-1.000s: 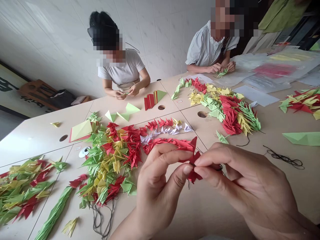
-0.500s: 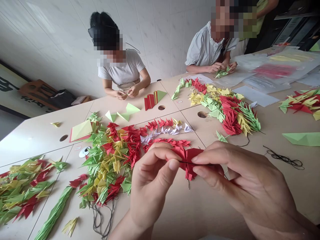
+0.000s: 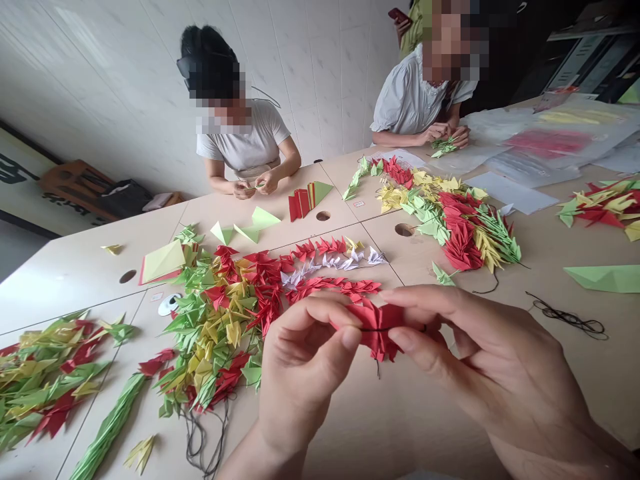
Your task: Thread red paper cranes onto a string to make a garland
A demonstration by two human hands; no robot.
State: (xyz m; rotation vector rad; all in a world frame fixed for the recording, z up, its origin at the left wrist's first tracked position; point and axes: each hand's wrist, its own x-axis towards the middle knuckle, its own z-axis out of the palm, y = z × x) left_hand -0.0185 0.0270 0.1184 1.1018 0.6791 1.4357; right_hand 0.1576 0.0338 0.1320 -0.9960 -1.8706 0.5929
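Between my two hands is a red folded paper piece [image 3: 373, 315] with a black string [image 3: 375, 329] lying across it; a short string end dangles below. My left hand [image 3: 305, 360] pinches its left side between thumb and forefinger. On the other side, my right hand [image 3: 470, 360] grips the paper with thumb and fingers, which hide part of it. Just behind the hands lie strung red paper cranes [image 3: 335, 287] and a row of white cranes [image 3: 313, 270]. A heap of green, yellow and red cranes [image 3: 215, 327] spreads to the left of my left hand.
Two people [image 3: 245, 143] sit across the table, hands at folded paper. More crane strings [image 3: 460, 227] lie at the right, beside a coil of black string [image 3: 570, 317] and green paper [image 3: 603, 279]. Plastic bags [image 3: 550, 137] cover the back right. A green bundle [image 3: 107, 427] lies front left.
My right forefinger has lifted off the string toward the paper's upper edge, showing more of the string. The standing person behind has shifted left, and a phone now shows in that person's hand.
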